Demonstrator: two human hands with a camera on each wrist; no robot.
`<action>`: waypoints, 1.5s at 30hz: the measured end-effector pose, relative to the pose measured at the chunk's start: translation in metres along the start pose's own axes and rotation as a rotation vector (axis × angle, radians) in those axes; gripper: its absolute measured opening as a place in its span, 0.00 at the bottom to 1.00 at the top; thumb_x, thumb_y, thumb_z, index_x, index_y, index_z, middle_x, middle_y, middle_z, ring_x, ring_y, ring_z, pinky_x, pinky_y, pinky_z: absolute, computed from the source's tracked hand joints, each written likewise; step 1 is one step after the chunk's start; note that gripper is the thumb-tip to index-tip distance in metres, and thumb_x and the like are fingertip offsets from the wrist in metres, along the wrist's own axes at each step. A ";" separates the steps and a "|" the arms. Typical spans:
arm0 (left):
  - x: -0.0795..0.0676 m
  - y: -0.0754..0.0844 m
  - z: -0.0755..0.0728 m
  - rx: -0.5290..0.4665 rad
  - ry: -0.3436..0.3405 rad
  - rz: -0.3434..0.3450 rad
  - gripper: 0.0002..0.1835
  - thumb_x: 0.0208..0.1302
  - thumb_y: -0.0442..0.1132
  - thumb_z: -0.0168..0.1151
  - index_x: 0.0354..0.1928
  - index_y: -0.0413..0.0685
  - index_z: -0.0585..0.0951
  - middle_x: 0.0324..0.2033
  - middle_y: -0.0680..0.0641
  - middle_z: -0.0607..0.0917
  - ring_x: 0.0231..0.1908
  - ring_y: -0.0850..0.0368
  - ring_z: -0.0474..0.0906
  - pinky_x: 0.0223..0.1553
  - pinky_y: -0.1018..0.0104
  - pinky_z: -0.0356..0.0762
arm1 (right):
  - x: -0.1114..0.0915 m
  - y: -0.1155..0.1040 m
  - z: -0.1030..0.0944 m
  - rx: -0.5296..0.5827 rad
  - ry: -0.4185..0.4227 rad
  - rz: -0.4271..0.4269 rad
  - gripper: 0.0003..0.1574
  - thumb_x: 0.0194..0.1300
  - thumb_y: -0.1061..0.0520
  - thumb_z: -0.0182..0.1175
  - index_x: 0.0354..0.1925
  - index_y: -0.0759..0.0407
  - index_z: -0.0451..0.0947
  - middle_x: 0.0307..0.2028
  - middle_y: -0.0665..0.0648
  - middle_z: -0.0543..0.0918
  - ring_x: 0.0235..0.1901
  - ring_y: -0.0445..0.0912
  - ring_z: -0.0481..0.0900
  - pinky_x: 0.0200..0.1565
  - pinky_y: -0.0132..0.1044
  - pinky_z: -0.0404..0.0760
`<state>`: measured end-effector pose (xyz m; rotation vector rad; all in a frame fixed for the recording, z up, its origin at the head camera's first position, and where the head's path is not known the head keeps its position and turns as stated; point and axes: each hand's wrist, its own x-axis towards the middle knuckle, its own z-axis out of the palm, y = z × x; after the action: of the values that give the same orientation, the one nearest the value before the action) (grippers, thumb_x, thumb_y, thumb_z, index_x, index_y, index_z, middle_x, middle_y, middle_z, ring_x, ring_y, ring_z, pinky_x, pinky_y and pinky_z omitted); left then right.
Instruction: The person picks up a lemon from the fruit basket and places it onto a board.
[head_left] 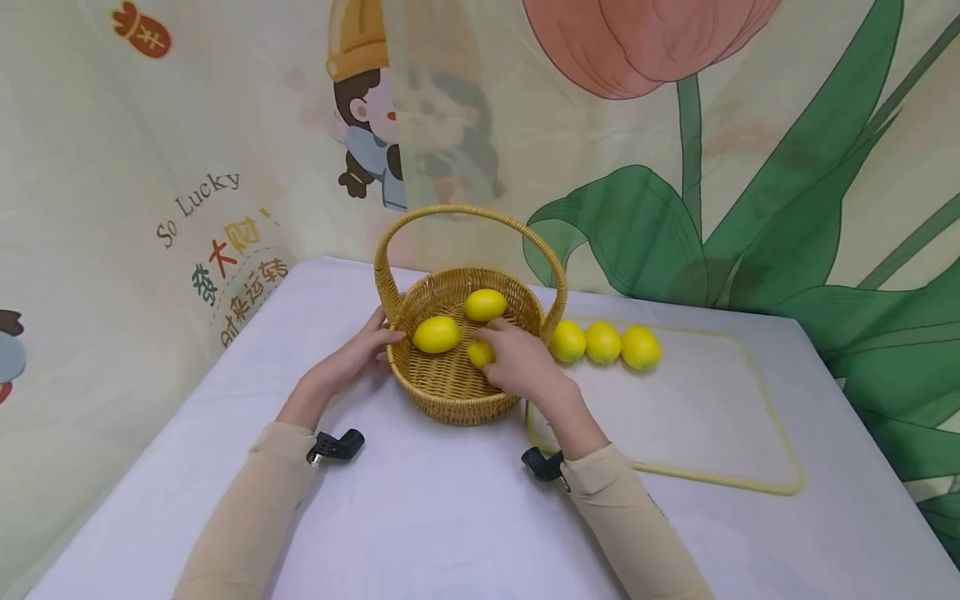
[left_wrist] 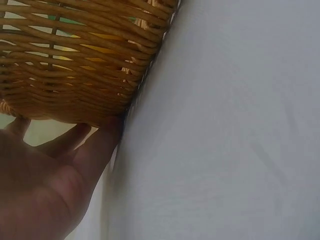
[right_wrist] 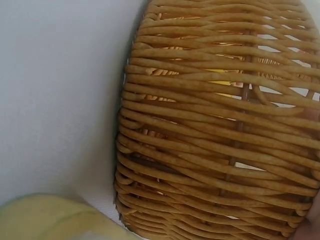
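Head view first: your right hand [head_left: 517,362] is inside the basket [head_left: 462,412], palm down, fingers and thumb curled about a lemon [head_left: 480,355] on the basket floor, at the side nearest that hand. Its rind looks smooth and firm; expect it light, a touch slippery, hard to bruise, so a pinch across its fat middle should serve. Two more lemons [head_left: 437,334] lie loose beside it, toward the left and the back. The basket sits toward the table's [head_left: 420,517] back edge; a row of three lemons [head_left: 603,342] lines the back edge of the white board [head_left: 705,400], near its left corner. Your left hand [head_left: 358,350] has the basket's left side, one digit over the rim near the handle [head_left: 472,210]. Both forearms slant in from the table's front edge.

Over to the left wrist: those fingers are spread, tips against the low outer wall. The wicker looks light and springy; rim or handle base is the sound hold.

And the right wrist: woven wall nearly fills the view, slips of yellow in the gaps, the board's rim at lower left. You can't tell that hand's pinch from here.
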<state>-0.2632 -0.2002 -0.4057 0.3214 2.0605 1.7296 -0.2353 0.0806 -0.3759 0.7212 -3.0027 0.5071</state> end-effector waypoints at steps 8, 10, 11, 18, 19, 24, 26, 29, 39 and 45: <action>-0.003 0.001 -0.002 -0.032 -0.002 -0.019 0.40 0.75 0.45 0.46 0.77 0.79 0.37 0.80 0.47 0.36 0.78 0.39 0.44 0.74 0.38 0.53 | 0.002 -0.003 0.002 -0.003 -0.030 0.011 0.34 0.60 0.58 0.61 0.66 0.44 0.74 0.62 0.54 0.77 0.52 0.49 0.79 0.45 0.46 0.81; -0.003 0.001 -0.002 -0.031 -0.002 -0.015 0.40 0.75 0.45 0.46 0.77 0.79 0.37 0.80 0.46 0.36 0.78 0.39 0.44 0.73 0.38 0.53 | 0.003 -0.003 0.002 -0.015 -0.036 0.009 0.34 0.61 0.57 0.61 0.66 0.43 0.74 0.63 0.54 0.77 0.53 0.49 0.79 0.45 0.45 0.80; -0.002 0.001 -0.002 -0.030 -0.001 -0.012 0.40 0.74 0.45 0.47 0.77 0.79 0.38 0.80 0.46 0.36 0.78 0.39 0.44 0.73 0.38 0.53 | 0.003 -0.003 0.002 -0.025 -0.039 0.008 0.34 0.61 0.56 0.61 0.66 0.42 0.74 0.63 0.54 0.78 0.53 0.49 0.79 0.44 0.45 0.80; 0.000 -0.003 0.001 -0.025 0.015 0.001 0.40 0.74 0.47 0.47 0.77 0.80 0.38 0.80 0.47 0.37 0.78 0.37 0.44 0.73 0.37 0.52 | 0.001 -0.002 0.000 -0.051 -0.083 0.022 0.35 0.62 0.51 0.63 0.68 0.42 0.72 0.64 0.55 0.77 0.52 0.49 0.80 0.45 0.46 0.80; 0.000 -0.003 0.002 -0.025 0.016 0.001 0.40 0.74 0.46 0.47 0.77 0.80 0.38 0.80 0.47 0.37 0.78 0.37 0.44 0.73 0.36 0.52 | 0.001 -0.002 0.000 -0.051 -0.094 0.022 0.35 0.62 0.50 0.63 0.68 0.42 0.72 0.64 0.55 0.77 0.50 0.49 0.80 0.45 0.46 0.80; 0.001 -0.005 0.004 -0.030 0.017 0.004 0.40 0.74 0.46 0.46 0.78 0.78 0.37 0.80 0.48 0.37 0.78 0.38 0.43 0.73 0.35 0.52 | 0.000 -0.001 0.000 -0.053 -0.127 0.012 0.35 0.62 0.48 0.63 0.67 0.42 0.73 0.61 0.57 0.77 0.40 0.49 0.78 0.44 0.45 0.79; 0.001 -0.004 0.004 -0.030 0.021 -0.001 0.40 0.74 0.46 0.46 0.78 0.79 0.38 0.80 0.48 0.37 0.78 0.38 0.43 0.73 0.36 0.52 | 0.001 -0.001 0.000 -0.053 -0.125 0.005 0.35 0.61 0.48 0.63 0.67 0.42 0.72 0.60 0.58 0.76 0.39 0.49 0.77 0.43 0.45 0.79; 0.001 -0.003 0.003 -0.029 0.023 -0.003 0.40 0.74 0.47 0.46 0.77 0.79 0.38 0.80 0.47 0.37 0.78 0.38 0.43 0.73 0.36 0.51 | 0.002 0.000 0.000 -0.044 -0.113 -0.005 0.35 0.61 0.47 0.63 0.68 0.42 0.72 0.60 0.57 0.77 0.38 0.49 0.76 0.41 0.43 0.78; -0.001 -0.001 0.003 -0.022 0.028 0.000 0.40 0.74 0.47 0.46 0.77 0.79 0.37 0.80 0.47 0.37 0.78 0.37 0.44 0.73 0.36 0.53 | 0.000 0.000 -0.001 0.050 -0.084 -0.027 0.37 0.62 0.45 0.64 0.69 0.41 0.71 0.64 0.57 0.75 0.46 0.50 0.79 0.47 0.46 0.79; -0.002 -0.002 0.003 -0.022 0.025 -0.005 0.40 0.75 0.48 0.46 0.78 0.78 0.36 0.80 0.47 0.37 0.77 0.37 0.47 0.73 0.37 0.54 | -0.001 0.002 -0.001 0.101 -0.071 -0.049 0.38 0.61 0.43 0.65 0.69 0.41 0.70 0.66 0.56 0.73 0.55 0.52 0.78 0.55 0.50 0.79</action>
<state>-0.2601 -0.1986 -0.4073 0.2893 2.0565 1.7604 -0.2351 0.0835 -0.3755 0.8345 -3.0342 0.6492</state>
